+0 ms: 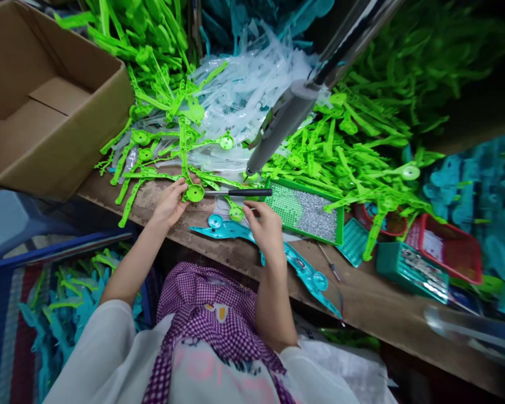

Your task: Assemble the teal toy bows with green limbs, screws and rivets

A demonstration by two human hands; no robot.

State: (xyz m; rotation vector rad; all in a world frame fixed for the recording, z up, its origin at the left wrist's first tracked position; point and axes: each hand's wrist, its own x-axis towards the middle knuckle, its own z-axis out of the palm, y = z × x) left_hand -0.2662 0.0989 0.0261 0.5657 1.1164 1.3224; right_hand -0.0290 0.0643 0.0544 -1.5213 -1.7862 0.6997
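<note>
My left hand [172, 202] grips a bright green plastic part [194, 193] by its round, cup-shaped end, at the table's front edge. A thin metal tool with a black handle [250, 192] lies across just right of that cup, its tip hidden behind it. Thumb and forefinger of my right hand [266, 227] are pinched close together beside another green round end [235, 213]; what they hold, if anything, is too small to make out. Below the hands, a long teal plastic part [305, 264] lies along the table edge, partly covered by my right hand.
A grey power screwdriver [281, 123] hangs over the table. Behind are heaps of green parts [332, 151] and clear parts [244, 84]. To the right sit a green basket [340, 216] of small metal pieces and a red basket [458, 247]. A cardboard box [63, 146] stands left.
</note>
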